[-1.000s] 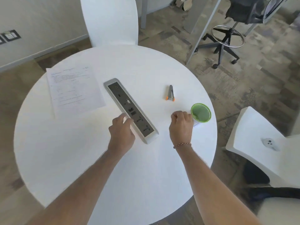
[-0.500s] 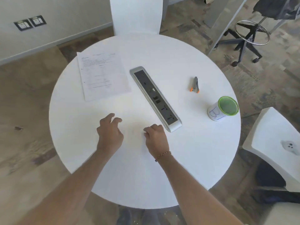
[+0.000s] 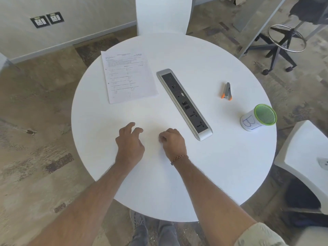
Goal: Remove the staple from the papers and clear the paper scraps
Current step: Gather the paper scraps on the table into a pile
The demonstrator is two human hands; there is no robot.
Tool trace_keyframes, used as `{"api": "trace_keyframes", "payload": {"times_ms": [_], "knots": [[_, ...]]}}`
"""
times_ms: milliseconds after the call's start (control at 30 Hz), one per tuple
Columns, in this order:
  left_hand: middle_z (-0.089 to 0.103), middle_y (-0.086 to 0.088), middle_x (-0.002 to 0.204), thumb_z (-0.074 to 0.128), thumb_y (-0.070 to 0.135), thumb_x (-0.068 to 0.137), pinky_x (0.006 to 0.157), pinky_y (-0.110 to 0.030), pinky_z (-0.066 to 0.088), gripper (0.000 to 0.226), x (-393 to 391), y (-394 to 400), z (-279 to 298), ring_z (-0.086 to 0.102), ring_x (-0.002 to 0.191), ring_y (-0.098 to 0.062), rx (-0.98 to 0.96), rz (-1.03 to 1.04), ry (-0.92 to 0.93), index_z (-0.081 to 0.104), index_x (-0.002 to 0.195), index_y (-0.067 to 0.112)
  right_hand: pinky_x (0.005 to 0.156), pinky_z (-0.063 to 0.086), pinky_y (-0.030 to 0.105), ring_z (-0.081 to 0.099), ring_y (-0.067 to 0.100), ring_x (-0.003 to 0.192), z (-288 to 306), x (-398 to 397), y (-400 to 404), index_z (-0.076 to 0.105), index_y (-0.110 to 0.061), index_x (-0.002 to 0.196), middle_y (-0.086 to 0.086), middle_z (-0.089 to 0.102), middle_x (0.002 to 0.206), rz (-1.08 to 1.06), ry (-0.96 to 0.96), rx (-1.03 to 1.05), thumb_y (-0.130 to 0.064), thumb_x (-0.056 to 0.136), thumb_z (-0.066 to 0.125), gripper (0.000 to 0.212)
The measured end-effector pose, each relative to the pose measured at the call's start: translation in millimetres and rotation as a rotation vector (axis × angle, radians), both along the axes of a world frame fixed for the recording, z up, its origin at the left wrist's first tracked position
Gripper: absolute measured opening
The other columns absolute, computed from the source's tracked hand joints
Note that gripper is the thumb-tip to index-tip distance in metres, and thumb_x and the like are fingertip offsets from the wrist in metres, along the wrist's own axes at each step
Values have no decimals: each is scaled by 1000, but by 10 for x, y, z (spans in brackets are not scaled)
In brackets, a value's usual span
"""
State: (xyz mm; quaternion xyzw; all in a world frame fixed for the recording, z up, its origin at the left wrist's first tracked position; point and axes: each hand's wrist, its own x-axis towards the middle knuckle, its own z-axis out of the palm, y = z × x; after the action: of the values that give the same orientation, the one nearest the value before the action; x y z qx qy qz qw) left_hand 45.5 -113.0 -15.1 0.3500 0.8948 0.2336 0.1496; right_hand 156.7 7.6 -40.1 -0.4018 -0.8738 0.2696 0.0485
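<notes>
The printed papers (image 3: 128,77) lie flat at the far left of the round white table (image 3: 221,166). A grey and orange staple remover (image 3: 227,91) rests at the far right. A green-rimmed white cup (image 3: 258,118) stands near the right edge. My left hand (image 3: 129,144) hovers low over the table's near middle, fingers apart, holding nothing. My right hand (image 3: 173,142) sits beside it with the fingers curled under; nothing shows in it. Both hands are well short of the papers and the remover.
A long silver power strip (image 3: 184,103) runs diagonally across the table's middle, just right of my right hand. White chairs stand behind the table (image 3: 163,15) and at the right (image 3: 301,157). An office stool base (image 3: 284,41) is at the back right.
The view has shifted so the table sits further right. Both hands drew back from beside the power strip and cup to the table's near middle; my left fingers have spread.
</notes>
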Motion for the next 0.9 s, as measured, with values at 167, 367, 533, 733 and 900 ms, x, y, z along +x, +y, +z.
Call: {"api": "trace_keyframes", "payload": {"times_ms": [167,367,533,733,900], "knots": [[45,-9,149,48,-10,84,97,-51,39,48,-28,-31,0,39,133,-34,-2,2,-9,65,122,13,60,41,30,51,23,81,-19,-39,2,69,-7,77,5,62,77,41,-1,45,8,78,55,21],[45,-9,149,49,-10,85,98,-51,39,47,-40,-52,-11,39,134,-34,-3,0,-3,65,122,13,50,47,33,50,26,70,-123,-34,9,63,-6,69,5,55,70,117,23,167,20,60,60,27],[44,-10,149,47,-10,85,98,-51,38,47,-49,-39,-4,39,134,-34,5,4,-10,65,122,13,55,45,35,49,29,66,-55,-69,-12,56,-4,69,11,53,68,207,-55,235,23,52,54,32],[45,-10,149,47,-11,83,97,-51,39,48,-51,-19,1,39,134,-35,11,2,-4,65,121,13,55,27,26,46,24,65,-36,-93,-72,54,-6,73,10,50,69,237,-237,334,11,49,34,36],[45,-11,148,47,-11,84,98,-53,39,47,-53,-10,10,39,133,-36,17,2,-7,66,121,12,66,28,27,44,24,83,-4,-96,-48,52,-5,97,10,52,89,316,-299,327,13,68,47,35]]}}
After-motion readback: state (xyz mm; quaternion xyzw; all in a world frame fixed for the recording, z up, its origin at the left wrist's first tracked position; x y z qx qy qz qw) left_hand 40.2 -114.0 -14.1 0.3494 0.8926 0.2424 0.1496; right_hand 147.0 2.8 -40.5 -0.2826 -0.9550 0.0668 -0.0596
